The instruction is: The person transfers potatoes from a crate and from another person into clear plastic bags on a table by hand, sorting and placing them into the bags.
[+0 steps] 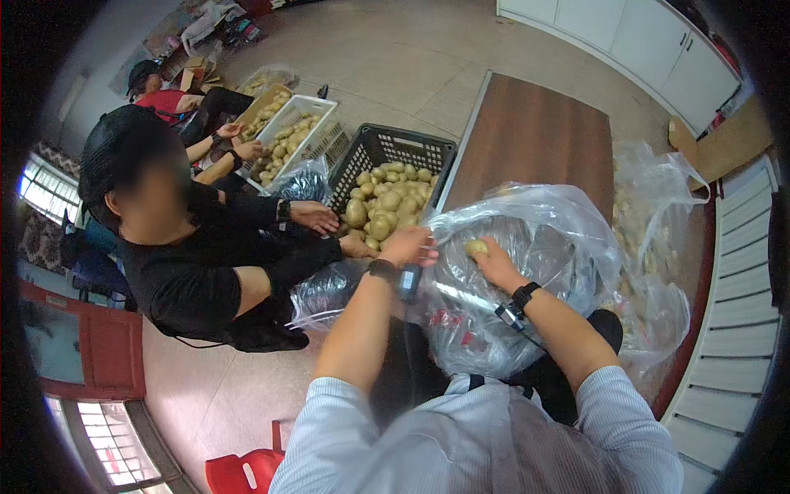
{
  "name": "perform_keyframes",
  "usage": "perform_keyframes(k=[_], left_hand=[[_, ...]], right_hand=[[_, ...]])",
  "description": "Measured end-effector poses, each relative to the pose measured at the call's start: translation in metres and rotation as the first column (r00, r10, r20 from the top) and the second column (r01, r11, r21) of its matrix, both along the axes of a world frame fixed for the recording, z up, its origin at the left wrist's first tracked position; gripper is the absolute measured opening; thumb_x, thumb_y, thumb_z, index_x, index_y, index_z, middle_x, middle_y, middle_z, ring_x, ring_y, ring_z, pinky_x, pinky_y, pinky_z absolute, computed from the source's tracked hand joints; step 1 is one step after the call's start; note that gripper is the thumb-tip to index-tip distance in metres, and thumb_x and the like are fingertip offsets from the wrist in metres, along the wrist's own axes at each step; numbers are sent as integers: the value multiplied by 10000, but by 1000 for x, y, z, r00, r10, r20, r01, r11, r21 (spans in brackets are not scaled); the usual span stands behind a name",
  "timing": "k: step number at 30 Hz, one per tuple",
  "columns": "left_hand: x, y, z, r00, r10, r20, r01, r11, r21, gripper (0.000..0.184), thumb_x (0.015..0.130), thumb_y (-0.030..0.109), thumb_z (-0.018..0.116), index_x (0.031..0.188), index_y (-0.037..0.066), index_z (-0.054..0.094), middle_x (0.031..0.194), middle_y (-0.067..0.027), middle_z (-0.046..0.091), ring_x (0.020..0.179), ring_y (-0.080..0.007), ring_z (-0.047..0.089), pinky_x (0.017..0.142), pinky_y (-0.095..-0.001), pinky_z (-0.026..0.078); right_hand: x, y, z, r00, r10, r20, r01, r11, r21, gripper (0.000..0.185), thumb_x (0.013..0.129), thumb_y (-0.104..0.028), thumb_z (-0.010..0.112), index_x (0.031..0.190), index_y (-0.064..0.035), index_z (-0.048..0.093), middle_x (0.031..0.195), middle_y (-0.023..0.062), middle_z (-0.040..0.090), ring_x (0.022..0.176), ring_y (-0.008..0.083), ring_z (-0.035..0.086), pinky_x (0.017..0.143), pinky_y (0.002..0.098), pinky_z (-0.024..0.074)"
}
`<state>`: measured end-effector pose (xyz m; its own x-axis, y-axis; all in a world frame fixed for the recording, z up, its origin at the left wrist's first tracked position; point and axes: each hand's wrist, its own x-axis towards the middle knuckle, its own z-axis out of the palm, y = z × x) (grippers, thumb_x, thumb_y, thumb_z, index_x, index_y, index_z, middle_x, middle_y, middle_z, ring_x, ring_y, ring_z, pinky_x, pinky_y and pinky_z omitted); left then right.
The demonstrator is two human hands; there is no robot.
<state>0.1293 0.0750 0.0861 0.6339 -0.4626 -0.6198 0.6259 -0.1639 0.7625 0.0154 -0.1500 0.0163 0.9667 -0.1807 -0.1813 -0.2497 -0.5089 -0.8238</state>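
Note:
My right hand [497,265] is closed around a potato [475,246], over the mouth of a large clear plastic bag [527,272]. The bag stands open in front of me, with crumpled film inside; its contents are hard to make out. My left hand [407,247] is at the bag's left edge, between it and a black crate [411,140] of potatoes [391,198]. Its fingers are apart and I see nothing in them. A co-worker's hands [315,216] reach to the near side of that crate.
A brown wooden table [535,140] stands beyond the bag. Filled clear bags [654,247] lie to its right. Left of the black crate is a white crate [325,111] of potatoes, where another person's hands work. A red stool [244,471] stands behind me on the left.

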Motion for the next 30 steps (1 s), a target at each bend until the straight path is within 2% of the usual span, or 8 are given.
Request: perform_keyframes(k=[6,9,11,19,22,24,28,30], left_hand=[[3,-5,-4,994,-65,-87,64,998,-12,377,943,284,591,1198,32,474,1117,-134,581,874,-305,659,692,-428,582],[-1,-9,9,989,-130,-73,130,992,-6,428,946,333,588,1234,39,468,1102,-120,598,858,-284,664,676,-386,581],[-1,-10,9,974,-217,-58,212,974,-83,413,987,368,489,1193,10,510,1086,-134,610,735,-227,665,619,-331,579],[0,-6,11,976,-220,-7,220,975,16,382,965,361,553,1146,25,543,985,-108,635,702,-210,647,540,-307,549],[5,2,6,995,-93,-22,93,996,-14,347,961,331,572,1157,48,528,998,-109,622,699,-220,638,494,-303,527],[14,8,-7,996,75,-49,-80,992,-95,346,961,306,570,1190,55,504,1036,-113,599,711,-237,634,533,-313,544],[31,25,-39,922,384,-54,-386,897,-216,341,960,215,517,1241,28,464,1169,-181,541,891,-347,612,712,-449,582],[38,37,-53,859,508,-66,-508,826,-245,325,948,231,520,1197,22,503,1145,-186,568,904,-336,621,728,-442,571]], right_hand=[[11,35,72,990,134,-54,-93,877,472,379,948,-316,520,1114,17,593,876,116,653,736,181,595,644,333,478],[20,42,67,977,207,-57,-156,868,472,311,988,-283,488,1144,-22,554,774,21,595,564,65,500,499,217,419],[20,44,66,978,203,-42,-154,846,510,304,992,-288,486,1120,-23,562,763,17,594,564,66,499,503,216,420],[14,38,59,993,121,-11,-94,821,564,307,999,-307,478,1052,-24,584,759,6,599,576,69,505,524,214,434],[15,27,35,989,103,-101,-45,887,460,302,965,-284,510,1014,-2,607,821,97,650,701,199,613,640,321,493],[15,15,4,996,62,67,-75,974,216,322,941,-284,536,1049,11,609,911,189,667,861,331,640,762,389,498],[15,-15,-7,1000,-24,19,22,994,108,335,908,-273,562,1075,12,615,989,263,644,976,418,604,861,429,476],[21,-32,-13,992,-79,101,94,985,-147,349,881,-270,576,1059,26,623,1025,284,630,985,423,603,880,443,478]])
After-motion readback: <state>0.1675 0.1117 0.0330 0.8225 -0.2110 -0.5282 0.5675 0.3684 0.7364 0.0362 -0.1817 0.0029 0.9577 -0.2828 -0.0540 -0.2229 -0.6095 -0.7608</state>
